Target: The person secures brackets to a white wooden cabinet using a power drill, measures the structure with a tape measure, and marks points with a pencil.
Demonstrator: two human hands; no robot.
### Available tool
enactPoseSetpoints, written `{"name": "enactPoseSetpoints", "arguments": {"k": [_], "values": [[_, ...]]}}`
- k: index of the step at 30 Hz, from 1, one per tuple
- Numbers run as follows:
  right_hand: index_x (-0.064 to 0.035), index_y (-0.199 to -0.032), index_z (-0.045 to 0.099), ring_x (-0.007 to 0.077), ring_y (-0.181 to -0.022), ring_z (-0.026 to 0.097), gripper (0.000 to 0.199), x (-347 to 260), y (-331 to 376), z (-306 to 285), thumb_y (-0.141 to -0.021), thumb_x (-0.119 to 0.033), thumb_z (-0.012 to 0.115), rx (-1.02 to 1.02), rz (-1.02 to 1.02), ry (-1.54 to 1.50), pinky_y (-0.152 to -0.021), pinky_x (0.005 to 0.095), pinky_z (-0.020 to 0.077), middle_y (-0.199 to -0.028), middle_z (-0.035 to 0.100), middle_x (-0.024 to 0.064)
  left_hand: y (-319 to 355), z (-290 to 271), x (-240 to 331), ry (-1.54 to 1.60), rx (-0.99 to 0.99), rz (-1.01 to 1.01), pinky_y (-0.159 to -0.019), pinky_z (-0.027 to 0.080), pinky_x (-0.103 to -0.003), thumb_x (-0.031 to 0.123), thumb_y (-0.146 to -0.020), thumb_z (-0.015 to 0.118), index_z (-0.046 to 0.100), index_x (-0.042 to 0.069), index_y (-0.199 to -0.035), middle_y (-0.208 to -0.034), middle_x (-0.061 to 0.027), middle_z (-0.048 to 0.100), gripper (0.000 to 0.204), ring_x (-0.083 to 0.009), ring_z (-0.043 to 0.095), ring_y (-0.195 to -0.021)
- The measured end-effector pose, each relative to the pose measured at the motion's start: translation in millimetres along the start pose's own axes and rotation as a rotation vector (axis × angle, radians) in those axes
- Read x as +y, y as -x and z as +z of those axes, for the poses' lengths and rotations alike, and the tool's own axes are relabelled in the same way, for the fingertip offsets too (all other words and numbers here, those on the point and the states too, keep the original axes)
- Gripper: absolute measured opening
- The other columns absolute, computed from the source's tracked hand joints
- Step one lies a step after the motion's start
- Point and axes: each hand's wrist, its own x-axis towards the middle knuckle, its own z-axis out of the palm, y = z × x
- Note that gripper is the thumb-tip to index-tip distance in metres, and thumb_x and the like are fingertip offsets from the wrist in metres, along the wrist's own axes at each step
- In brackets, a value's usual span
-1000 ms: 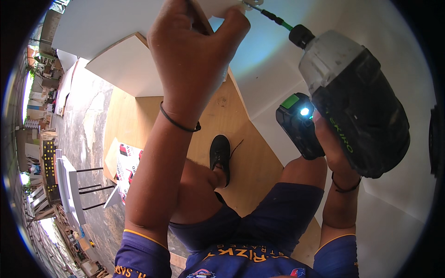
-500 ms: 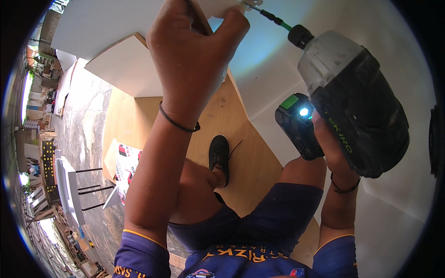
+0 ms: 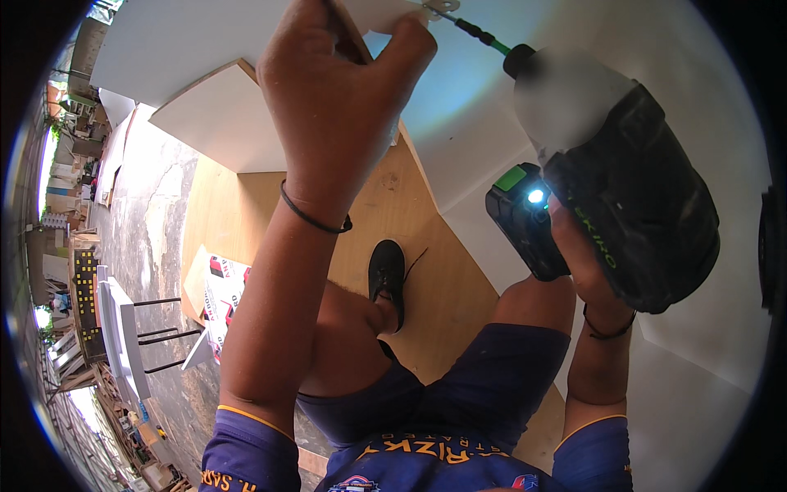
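My right hand [image 3: 578,254] is wrapped round the handle of a cordless drill [image 3: 648,197], black with a grey front part and a lit work lamp. A long driver bit [image 3: 479,34] reaches up and left from its chuck to a small metal bracket [image 3: 445,6] at the top edge of the view. Whether a screw sits at the bit's tip is too small to tell. Beside the tip, my left hand [image 3: 344,107] grips the brown-edged white panel [image 3: 385,15], its thumb close to the bracket. The fingers behind the panel are partly hidden.
White boards [image 3: 221,123] stand at upper left, and a large white panel [image 3: 689,361] rises on the right. Under my foot in a black shoe [image 3: 387,275] lies a wooden board [image 3: 443,312]. Printed cardboard [image 3: 221,299] and a white stool [image 3: 123,332] are at left.
The drill and my right hand have shifted slightly left, with the bit still at the bracket. My left hand has moved only a little to the left.
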Motion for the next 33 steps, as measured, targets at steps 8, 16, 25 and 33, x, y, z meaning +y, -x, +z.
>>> {"name": "enactPoseSetpoints", "arguments": {"k": [8,16,25,33], "values": [[0.0031,-0.121,0.065,0.0236,-0.109,0.066,0.038,10.8,4.0,-3.6,-0.084,0.002,0.071,-0.040,0.011,-0.013,-0.102,0.0375,0.0463,-0.119,0.069,0.0129,1.2,7.1,-1.6,-0.072,0.046,0.051,-0.072,0.052,-0.022,-0.005,-0.083,0.064,0.059,-0.010,-0.105,-0.093,-0.0139,0.070,0.024,-0.0118,0.066,-0.082],[0.0024,-0.122,0.065,0.0247,-0.111,0.065,0.040,23.7,9.6,5.4,-0.083,0.002,0.072,0.050,0.026,-0.119,-0.103,0.0382,0.0456,-0.120,0.068,0.0133,-1.9,2.5,8.2,-0.036,0.039,-0.095,-0.069,0.052,-0.021,-0.004,-0.083,0.064,0.059,-0.010,-0.104,-0.091,-0.0125,0.069,0.023,-0.0105,0.065,-0.079],[0.0020,-0.122,0.065,0.0247,-0.111,0.065,0.040,-1.6,-9.5,0.5,-0.083,0.001,0.073,-0.030,0.077,0.015,-0.103,0.0370,0.0453,-0.120,0.068,0.0129,1.3,-0.1,6.9,-0.138,0.007,-0.021,-0.063,0.050,-0.019,0.000,-0.083,0.066,0.060,-0.008,-0.103,-0.086,-0.0095,0.069,0.022,-0.0072,0.063,-0.072],[0.0016,-0.123,0.064,0.0242,-0.111,0.065,0.042,20.0,14.2,3.0,-0.083,0.001,0.073,0.007,0.173,0.126,-0.103,0.0368,0.0450,-0.121,0.068,0.0129,0.8,8.3,8.2,-0.194,0.078,-0.033,-0.062,0.049,-0.018,0.001,-0.083,0.066,0.061,-0.008,-0.103,-0.086,-0.0088,0.069,0.023,-0.0064,0.063,-0.071]]}}
